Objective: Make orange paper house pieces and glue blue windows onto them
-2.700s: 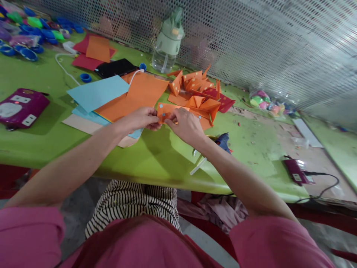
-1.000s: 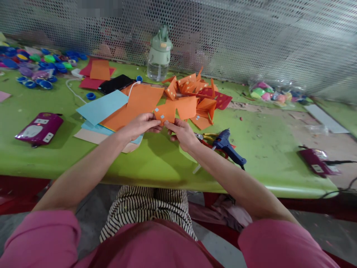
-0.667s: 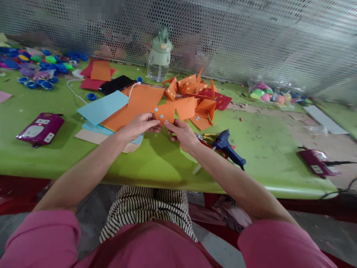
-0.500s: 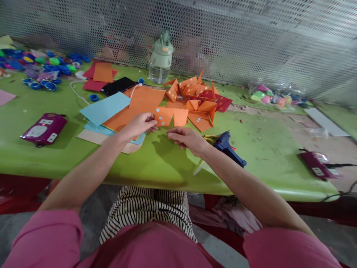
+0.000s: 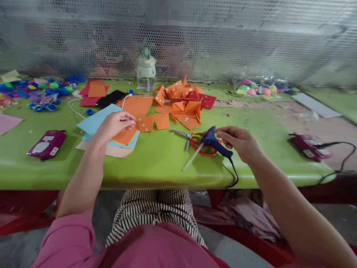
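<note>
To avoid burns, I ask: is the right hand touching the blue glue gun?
Cannot tell: in the head view, the right hand has fingertips beside the blue glue gun, contact or gap unclear.

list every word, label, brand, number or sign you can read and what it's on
None can be read.
Water bottle: any print on its small orange patch is too small to read.
Purple socket boxes, left and right: any markings are too blurred.
Blue glue gun: no legible lettering.
</note>
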`<action>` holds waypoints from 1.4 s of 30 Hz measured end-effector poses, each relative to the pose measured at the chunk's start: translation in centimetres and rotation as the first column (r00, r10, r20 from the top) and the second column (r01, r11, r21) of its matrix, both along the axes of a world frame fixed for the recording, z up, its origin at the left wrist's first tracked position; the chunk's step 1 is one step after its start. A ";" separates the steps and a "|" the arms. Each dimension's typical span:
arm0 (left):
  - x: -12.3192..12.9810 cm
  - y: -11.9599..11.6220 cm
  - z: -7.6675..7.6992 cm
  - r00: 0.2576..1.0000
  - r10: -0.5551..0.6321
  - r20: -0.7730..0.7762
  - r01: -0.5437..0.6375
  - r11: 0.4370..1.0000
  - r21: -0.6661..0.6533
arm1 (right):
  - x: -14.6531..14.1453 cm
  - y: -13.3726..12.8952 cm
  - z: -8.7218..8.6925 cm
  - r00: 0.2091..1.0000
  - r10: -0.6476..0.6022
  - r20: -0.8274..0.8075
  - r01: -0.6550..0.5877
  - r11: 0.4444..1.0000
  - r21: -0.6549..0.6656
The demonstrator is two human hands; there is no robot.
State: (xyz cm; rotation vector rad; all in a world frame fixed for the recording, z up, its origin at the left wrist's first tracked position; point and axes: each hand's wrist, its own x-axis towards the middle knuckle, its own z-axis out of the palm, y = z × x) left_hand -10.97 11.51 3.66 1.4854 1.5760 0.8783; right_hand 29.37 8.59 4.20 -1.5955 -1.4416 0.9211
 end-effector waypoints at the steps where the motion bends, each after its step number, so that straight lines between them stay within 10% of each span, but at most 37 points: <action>1: 0.5 -0.3 0.2 0.999 -0.042 -0.022 0.042 0.999 0.003 | 0.6 -0.2 -0.2 0.999 -0.024 -0.024 0.025 1.000 0.006; 8: 5.2 -1.4 1.3 0.934 -0.257 -0.247 0.271 0.962 0.024 | 2.2 0.9 -1.4 0.985 -0.090 -0.149 0.103 0.992 0.076; 17: 7.9 0.0 2.8 0.986 -0.165 0.002 0.165 0.985 0.057 | 4.1 5.9 -3.0 0.928 -0.311 -0.206 0.354 0.909 0.221; 29: 10.3 2.3 5.8 0.908 -0.154 -0.390 0.249 0.947 0.205 | 4.5 4.7 -3.4 0.939 -0.278 -0.204 0.326 0.907 0.265; 42: 10.6 10.0 3.0 0.767 -0.035 -0.641 0.237 0.943 0.232 | 4.6 4.3 -3.4 0.958 -0.265 -0.107 0.285 0.911 0.299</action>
